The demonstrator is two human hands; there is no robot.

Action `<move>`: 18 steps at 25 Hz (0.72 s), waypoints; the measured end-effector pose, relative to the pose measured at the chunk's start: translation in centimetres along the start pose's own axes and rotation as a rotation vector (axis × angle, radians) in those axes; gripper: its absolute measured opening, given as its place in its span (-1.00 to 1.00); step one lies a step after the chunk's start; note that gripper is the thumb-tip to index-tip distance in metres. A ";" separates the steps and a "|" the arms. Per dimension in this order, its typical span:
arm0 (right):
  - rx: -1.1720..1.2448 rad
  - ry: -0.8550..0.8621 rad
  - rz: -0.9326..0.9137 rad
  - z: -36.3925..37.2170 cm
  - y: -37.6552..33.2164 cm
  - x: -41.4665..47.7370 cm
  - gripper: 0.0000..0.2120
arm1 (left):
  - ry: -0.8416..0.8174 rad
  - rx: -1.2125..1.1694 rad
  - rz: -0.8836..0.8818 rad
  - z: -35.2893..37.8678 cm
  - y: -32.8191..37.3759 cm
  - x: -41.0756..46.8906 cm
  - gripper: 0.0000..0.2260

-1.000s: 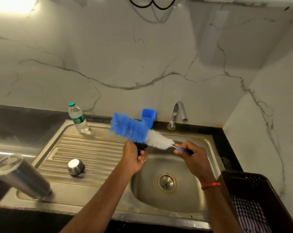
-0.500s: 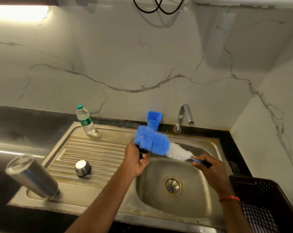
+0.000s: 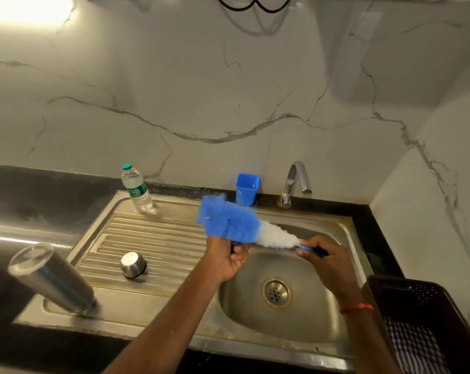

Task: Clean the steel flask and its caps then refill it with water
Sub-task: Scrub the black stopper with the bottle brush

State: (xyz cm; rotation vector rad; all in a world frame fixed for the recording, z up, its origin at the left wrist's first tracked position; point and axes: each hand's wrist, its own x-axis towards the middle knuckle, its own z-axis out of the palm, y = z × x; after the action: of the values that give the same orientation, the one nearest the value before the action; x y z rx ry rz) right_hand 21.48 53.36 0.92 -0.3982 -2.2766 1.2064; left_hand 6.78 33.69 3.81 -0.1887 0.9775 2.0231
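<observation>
The steel flask (image 3: 53, 279) stands upside down at the near left corner of the sink's draining board. A steel cap (image 3: 132, 265) rests on the ribbed board. My left hand (image 3: 227, 259) is closed around a small dark cap, mostly hidden by my fingers, above the basin's left rim. My right hand (image 3: 325, 261) grips the blue handle of a bottle brush (image 3: 239, 225) with blue and white bristles. The bristles lie across the top of my left hand and the dark cap.
The steel sink (image 3: 304, 330) has a drain in its basin and a tap (image 3: 293, 184) at the back. A plastic water bottle (image 3: 136, 188) and a blue cup (image 3: 246, 188) stand along the back. A dark basket (image 3: 390, 295) holding checked cloth sits at right.
The brush has slid back and forth across the dark cap in my left hand. The camera has tilted and shifted, so the sink sits lower and more to the right in view.
</observation>
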 end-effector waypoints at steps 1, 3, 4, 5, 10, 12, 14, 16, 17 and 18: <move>-0.003 -0.021 -0.029 0.5 -0.8 0.5 -0.84 | 0.004 -0.007 0.000 0.0 -0.2 0.2 -0.56; 0.026 -0.019 -0.023 0.8 -1.0 0.9 -0.89 | 0.003 -0.024 0.026 0.0 0.2 0.5 -0.58; 0.040 0.012 -0.005 0.4 -0.5 0.6 -0.89 | -0.009 -0.049 0.046 -0.1 0.6 0.5 -0.60; 0.067 0.059 0.025 -0.1 0.2 0.0 -0.86 | -0.028 -0.086 0.063 -0.2 1.0 0.5 -0.62; 0.184 0.197 0.185 -0.9 1.2 -0.8 -0.84 | -0.073 -0.212 0.104 -0.1 1.9 0.5 -0.72; 0.139 0.061 0.076 -0.2 -0.4 0.2 -0.88 | -0.066 -0.202 0.103 0.1 1.4 0.7 -0.75; 0.022 -0.066 -0.044 0.8 -1.9 0.9 -0.83 | -0.058 -0.209 0.116 0.5 0.8 0.8 -0.79; -0.051 -0.120 -0.077 0.9 -2.0 1.0 -0.80 | -0.034 -0.262 0.136 0.5 1.0 0.8 -0.79; -0.054 -0.141 -0.058 0.4 -1.5 0.9 -0.79 | -0.025 -0.294 0.147 0.4 1.4 0.8 -0.78; -0.040 -0.163 -0.026 -0.2 -0.9 0.6 -0.80 | -0.018 -0.314 0.159 0.1 1.7 0.8 -0.77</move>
State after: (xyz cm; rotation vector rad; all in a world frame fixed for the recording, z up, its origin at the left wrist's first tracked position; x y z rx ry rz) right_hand 21.12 53.26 1.92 -0.2929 -2.4398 1.2214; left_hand 5.02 33.76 4.50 -0.2678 0.6760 2.3154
